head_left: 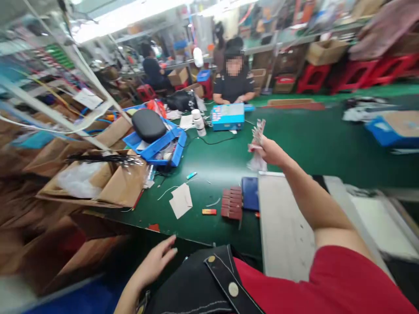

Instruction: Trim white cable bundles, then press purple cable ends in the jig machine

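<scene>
My right hand (270, 150) is raised over the green workbench (209, 231), pinching a bundle of pinkish, silvery strips (258, 133) with clear plastic film (257, 162) hanging below it. My left hand (157, 259) hangs open and empty near the bench's front edge, just above my black apron (203, 283). Beyond it lie a sheet of white paper (180, 200), an orange-and-yellow small item (209, 212), rows of dark red blocks (231, 203) and a blue flat case (250, 194).
To my right lies a long white board (284, 226). On the left, an open cardboard box (122, 185) holds black wires and plastic bagging. A blue tray (157, 146) carries a black cushion. Across the bench, a seated co-worker (234, 89) faces a blue-and-white box (228, 117).
</scene>
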The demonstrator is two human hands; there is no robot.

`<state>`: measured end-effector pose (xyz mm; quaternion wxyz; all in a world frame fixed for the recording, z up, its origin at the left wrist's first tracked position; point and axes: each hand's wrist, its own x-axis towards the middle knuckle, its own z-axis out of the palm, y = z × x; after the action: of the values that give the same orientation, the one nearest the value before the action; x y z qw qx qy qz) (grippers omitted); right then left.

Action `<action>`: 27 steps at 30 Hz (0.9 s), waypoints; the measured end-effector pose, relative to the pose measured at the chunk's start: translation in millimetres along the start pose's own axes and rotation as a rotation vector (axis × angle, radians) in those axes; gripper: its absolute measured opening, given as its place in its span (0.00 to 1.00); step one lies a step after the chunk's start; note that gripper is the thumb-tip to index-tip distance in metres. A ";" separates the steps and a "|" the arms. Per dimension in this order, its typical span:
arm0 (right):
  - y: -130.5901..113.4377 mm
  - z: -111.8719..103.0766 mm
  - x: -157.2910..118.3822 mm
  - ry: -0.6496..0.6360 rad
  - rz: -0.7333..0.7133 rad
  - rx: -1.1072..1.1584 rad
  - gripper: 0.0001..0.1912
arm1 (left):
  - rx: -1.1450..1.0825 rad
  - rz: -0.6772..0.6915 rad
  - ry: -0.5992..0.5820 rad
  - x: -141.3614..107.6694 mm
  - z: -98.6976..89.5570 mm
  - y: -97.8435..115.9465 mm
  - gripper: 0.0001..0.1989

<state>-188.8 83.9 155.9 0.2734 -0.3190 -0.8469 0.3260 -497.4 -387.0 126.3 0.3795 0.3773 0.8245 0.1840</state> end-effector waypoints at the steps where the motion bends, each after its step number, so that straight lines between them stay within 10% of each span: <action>1: -29.0 -4.4 -12.2 0.047 -0.085 0.064 0.06 | -0.020 0.085 -0.004 5.9 0.2 5.7 0.37; 7: -181.4 11.2 -91.0 0.116 -0.104 0.555 0.11 | 0.052 0.831 0.236 37.5 22.7 134.2 0.58; 11: -236.7 28.8 -146.9 0.086 0.066 0.745 0.06 | -0.123 0.924 0.069 15.4 64.4 203.8 0.48; 14: -255.5 29.3 -185.3 0.021 0.057 0.828 0.11 | -0.304 0.824 -0.281 -2.5 94.8 205.9 0.26; 18: -270.4 16.4 -226.5 -0.026 0.114 0.954 0.14 | -0.563 0.763 -0.759 -17.0 121.9 191.8 0.22; 27: -242.6 -36.9 -277.4 0.197 0.290 0.695 0.11 | -0.537 0.693 -1.026 -52.8 162.8 239.1 0.29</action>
<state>-72.4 -243.1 284.9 0.3962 -0.3534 -0.6017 0.5968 -235.0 -269.5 188.1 0.7228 0.5521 0.2967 0.2910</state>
